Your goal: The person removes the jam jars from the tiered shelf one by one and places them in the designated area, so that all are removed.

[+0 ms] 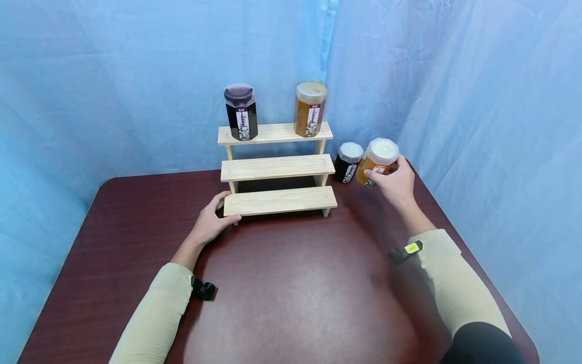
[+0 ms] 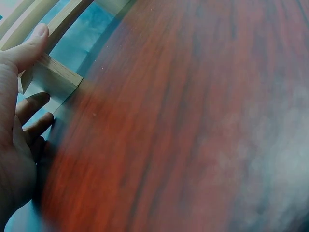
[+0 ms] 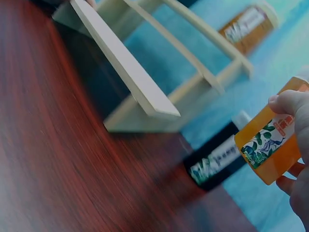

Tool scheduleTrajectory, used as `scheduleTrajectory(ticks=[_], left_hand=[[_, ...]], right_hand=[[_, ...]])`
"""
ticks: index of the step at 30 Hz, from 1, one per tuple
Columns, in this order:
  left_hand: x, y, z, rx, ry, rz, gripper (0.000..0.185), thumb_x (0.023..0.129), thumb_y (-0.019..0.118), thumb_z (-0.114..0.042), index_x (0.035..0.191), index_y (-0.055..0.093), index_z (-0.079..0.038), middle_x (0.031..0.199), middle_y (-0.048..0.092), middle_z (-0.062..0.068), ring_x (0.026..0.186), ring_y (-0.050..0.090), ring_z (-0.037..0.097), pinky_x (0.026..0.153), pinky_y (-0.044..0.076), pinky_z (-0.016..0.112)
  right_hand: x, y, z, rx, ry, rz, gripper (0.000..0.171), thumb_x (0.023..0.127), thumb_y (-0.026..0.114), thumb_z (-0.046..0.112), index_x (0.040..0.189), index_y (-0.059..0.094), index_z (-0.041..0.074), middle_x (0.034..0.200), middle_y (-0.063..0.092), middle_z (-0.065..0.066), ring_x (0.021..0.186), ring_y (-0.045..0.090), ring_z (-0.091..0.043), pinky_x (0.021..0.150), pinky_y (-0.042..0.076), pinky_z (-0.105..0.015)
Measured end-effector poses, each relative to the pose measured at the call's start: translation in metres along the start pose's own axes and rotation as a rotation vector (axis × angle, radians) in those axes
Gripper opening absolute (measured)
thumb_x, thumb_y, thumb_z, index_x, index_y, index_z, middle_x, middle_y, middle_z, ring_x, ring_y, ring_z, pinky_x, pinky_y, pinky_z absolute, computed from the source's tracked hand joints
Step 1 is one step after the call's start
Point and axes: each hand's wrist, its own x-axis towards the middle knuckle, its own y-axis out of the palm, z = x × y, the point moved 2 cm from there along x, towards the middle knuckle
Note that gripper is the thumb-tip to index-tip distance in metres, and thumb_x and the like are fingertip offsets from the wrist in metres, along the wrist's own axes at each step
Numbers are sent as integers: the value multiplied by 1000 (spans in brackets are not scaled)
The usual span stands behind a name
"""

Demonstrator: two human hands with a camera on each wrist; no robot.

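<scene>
My right hand (image 1: 395, 184) grips an amber jar (image 3: 269, 145) with a white lid, thumb on its labelled side. The jar is tilted and overlaps a dark jar (image 1: 347, 164) standing beside the stand. At the left end of the lowest step, my left hand (image 1: 211, 217) holds the three-step wooden stand (image 1: 279, 201), with the thumb at the front edge and fingers behind. On the top step stand another dark jar (image 1: 242, 119) at the left and another amber jar (image 1: 310, 114) at the right.
The stand is near the back edge of a dark red-brown table (image 1: 291, 283). Light blue curtains (image 1: 159, 91) hang behind the table and along its right side. Each sleeve has a small black device strapped at the wrist.
</scene>
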Motion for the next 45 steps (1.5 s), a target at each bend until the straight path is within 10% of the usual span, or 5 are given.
scheduleTrajectory(ticks=[18, 45], left_hand=[[-3, -2, 3, 4, -27, -4, 84, 86, 83, -35, 155, 38, -18, 143, 57, 16, 130, 52, 29, 105, 33, 50], [1, -1, 3, 21, -11, -1, 81, 86, 84, -27, 153, 40, -21, 141, 59, 14, 128, 53, 27, 105, 34, 49]], right_hand=[[59, 12, -48, 32, 124, 41, 82, 85, 82, 32, 149, 40, 3, 145, 49, -16, 132, 47, -32, 109, 39, -47], [84, 0, -86, 48, 202, 243, 82, 90, 78, 22, 156, 31, 6, 153, 41, -19, 132, 41, -33, 111, 35, -50]])
